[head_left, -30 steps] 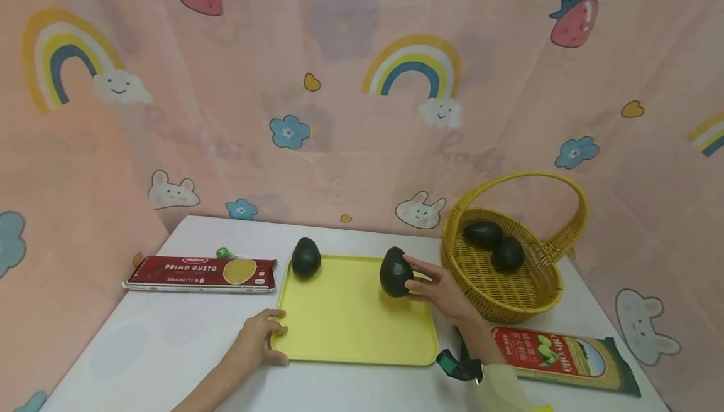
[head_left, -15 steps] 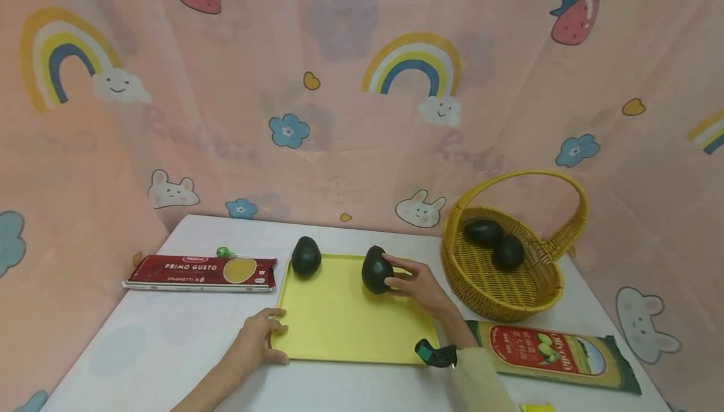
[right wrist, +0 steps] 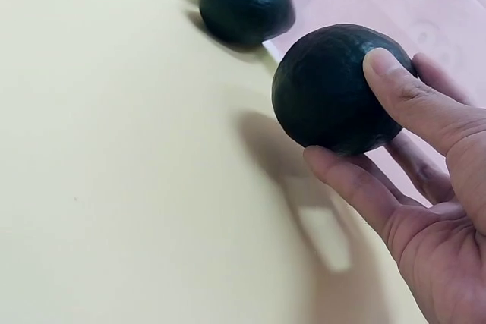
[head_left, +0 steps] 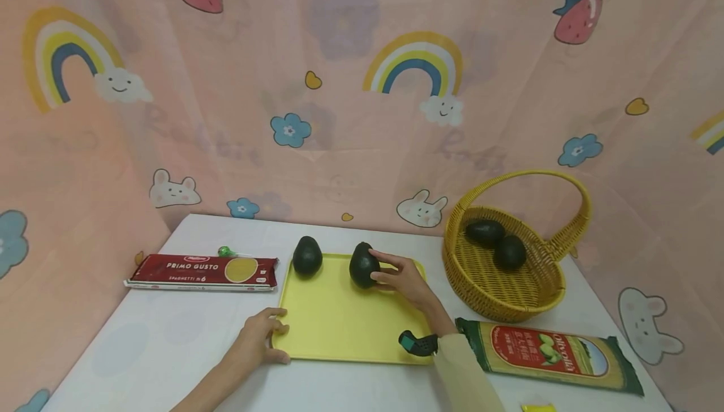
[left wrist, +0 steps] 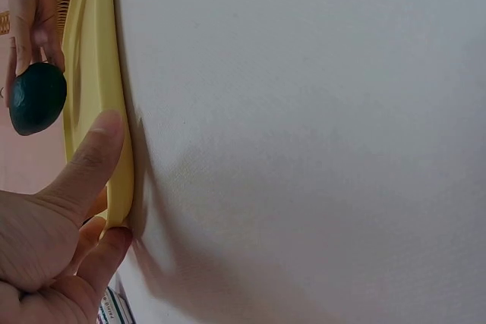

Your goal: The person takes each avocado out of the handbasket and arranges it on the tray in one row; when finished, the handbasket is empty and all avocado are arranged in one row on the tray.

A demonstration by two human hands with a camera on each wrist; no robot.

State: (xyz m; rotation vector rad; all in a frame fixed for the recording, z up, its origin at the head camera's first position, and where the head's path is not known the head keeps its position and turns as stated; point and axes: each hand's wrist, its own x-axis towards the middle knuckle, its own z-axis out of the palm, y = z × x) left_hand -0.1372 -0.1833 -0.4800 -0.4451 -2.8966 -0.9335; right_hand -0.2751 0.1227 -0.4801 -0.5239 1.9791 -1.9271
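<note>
In my right hand (head_left: 403,281) is a dark avocado (head_left: 364,265), gripped between thumb and fingers above the far part of the yellow tray (head_left: 339,330). A shadow falls on the tray below this avocado (right wrist: 338,89) in the right wrist view. Another avocado (head_left: 307,256) rests at the tray's far left corner. My left hand (head_left: 257,338) holds the tray's near left corner; the left wrist view has the thumb (left wrist: 95,153) on the rim and a finger curled at the corner. Some left fingers are hidden behind the hand there.
A yellow wicker basket (head_left: 492,302) with two avocados (head_left: 510,252) stands at the back right. Before it lies a green-ended pasta pack (head_left: 551,355). To the left are a red spaghetti pack (head_left: 200,272) and a green lollipop (head_left: 226,252). A patterned cloth (head_left: 339,167) hangs behind the table.
My right hand has carried the avocado leftward over the tray, closer to the one at the far left corner. The left hand has stayed at the tray's corner.
</note>
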